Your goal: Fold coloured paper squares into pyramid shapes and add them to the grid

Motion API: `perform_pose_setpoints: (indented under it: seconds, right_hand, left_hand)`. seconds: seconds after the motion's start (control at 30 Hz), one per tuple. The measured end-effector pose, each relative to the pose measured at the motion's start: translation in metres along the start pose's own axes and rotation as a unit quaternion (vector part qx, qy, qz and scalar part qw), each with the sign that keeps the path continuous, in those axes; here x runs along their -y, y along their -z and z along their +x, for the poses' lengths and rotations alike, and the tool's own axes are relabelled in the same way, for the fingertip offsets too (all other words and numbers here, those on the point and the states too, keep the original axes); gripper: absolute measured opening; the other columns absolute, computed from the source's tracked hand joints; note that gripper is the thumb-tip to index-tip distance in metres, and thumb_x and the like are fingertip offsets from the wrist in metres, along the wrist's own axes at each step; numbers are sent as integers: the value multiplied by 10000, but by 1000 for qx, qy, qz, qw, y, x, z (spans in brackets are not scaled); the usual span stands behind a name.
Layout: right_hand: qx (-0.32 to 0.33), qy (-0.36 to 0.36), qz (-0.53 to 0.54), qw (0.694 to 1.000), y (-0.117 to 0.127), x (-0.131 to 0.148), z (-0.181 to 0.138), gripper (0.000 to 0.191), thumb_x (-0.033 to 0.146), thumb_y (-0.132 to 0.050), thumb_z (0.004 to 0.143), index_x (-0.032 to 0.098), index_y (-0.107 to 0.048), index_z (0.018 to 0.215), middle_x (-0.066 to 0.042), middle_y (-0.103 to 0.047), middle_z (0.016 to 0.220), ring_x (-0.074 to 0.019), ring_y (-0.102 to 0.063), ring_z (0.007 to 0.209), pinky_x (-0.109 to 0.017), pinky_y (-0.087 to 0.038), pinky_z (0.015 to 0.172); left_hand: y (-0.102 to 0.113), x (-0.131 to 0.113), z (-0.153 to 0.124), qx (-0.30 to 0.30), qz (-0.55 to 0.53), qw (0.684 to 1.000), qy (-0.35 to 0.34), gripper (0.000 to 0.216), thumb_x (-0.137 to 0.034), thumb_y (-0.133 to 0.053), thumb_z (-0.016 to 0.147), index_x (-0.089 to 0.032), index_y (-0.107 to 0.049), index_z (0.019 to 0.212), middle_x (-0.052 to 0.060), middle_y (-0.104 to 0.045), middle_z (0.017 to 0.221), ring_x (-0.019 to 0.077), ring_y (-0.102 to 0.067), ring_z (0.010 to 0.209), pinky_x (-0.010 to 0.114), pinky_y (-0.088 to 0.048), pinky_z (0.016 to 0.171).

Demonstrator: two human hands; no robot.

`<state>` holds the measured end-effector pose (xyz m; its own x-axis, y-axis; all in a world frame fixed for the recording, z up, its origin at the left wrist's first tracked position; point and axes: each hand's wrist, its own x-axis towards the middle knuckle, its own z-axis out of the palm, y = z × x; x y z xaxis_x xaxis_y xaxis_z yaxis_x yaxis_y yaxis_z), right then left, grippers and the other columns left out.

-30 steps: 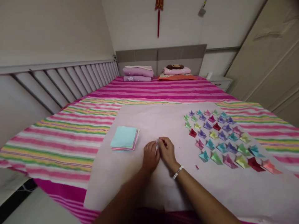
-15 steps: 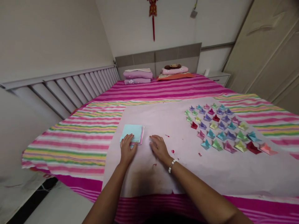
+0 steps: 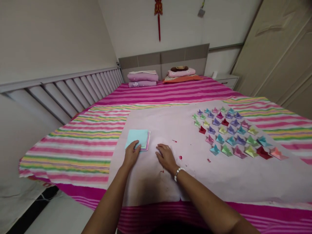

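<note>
A square stack of coloured paper, pale blue on top with pink and white edges showing, lies on a large pale pink sheet. My left hand rests over the stack's near left corner. Its fingers touch the top paper, with thumb and fingertips slightly apart; no paper is visibly lifted. To the right of the stack, my right hand hovers on or just above the pink sheet, fingers loosely bent and apart, holding nothing. A white bead bracelet circles the right wrist.
Rows of small folded paper boats in many colours stand on the sheet's right side. Red paper scraps lie near my right hand. The sheet covers part of a striped bedspread; folded bedding sits by the headboard.
My left hand has drawn slightly back toward the stack's near edge, its fingers closer together. The right hand has stayed almost in place. The view has shifted a little.
</note>
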<state>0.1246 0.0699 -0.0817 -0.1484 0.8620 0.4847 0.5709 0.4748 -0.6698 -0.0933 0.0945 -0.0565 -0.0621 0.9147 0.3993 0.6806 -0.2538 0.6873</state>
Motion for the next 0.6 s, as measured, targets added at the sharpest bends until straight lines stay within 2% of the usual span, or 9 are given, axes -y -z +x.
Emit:
perform_pose_setpoints:
  seconds: [0.17, 0.3, 0.47, 0.6]
  right_hand:
    - [-2, 4, -1, 1000, -1, -1, -1, 246, 191, -553, 854, 191, -680, 1065, -115, -641, 1162, -271, -536, 1086, -458, -428, 953]
    - [-4, 6, 0, 1000, -2, -1, -2, 230, 192, -548, 859, 185, -683, 1046, -119, -646, 1147, -267, -540, 1079, -450, -429, 951]
    - [-4, 6, 6, 1000, -1, -1, -1, 225, 192, -540, 862, 183, -683, 1035, -123, -651, 1129, -264, -546, 1064, -449, -429, 946]
    - [-3, 3, 17, 1000, 0, -1, -1, 222, 197, -537, 861, 181, -681, 1029, -126, -652, 1129, -265, -541, 1068, -451, -424, 951]
  left_hand:
    - [-1, -4, 0, 2, -8, 1000, 26, 463, -437, -660, 750, -164, -637, 1124, 132, -661, 1197, 286, -589, 1153, 448, -438, 1019]
    - [-1, -7, 2, -2, -21, 999, 44, 508, -394, -743, 662, -156, -647, 1101, 136, -659, 1199, 300, -578, 1165, 454, -409, 1049]
    - [0, -11, 3, -15, -63, 995, 80, 393, -340, -711, 678, -177, -680, 1034, 111, -689, 1142, 286, -604, 1118, 442, -427, 1020]
    - [4, -17, 6, -53, -120, 985, 114, 235, -342, -652, 719, -191, -703, 892, 71, -728, 996, 259, -635, 1026, 399, -462, 953]
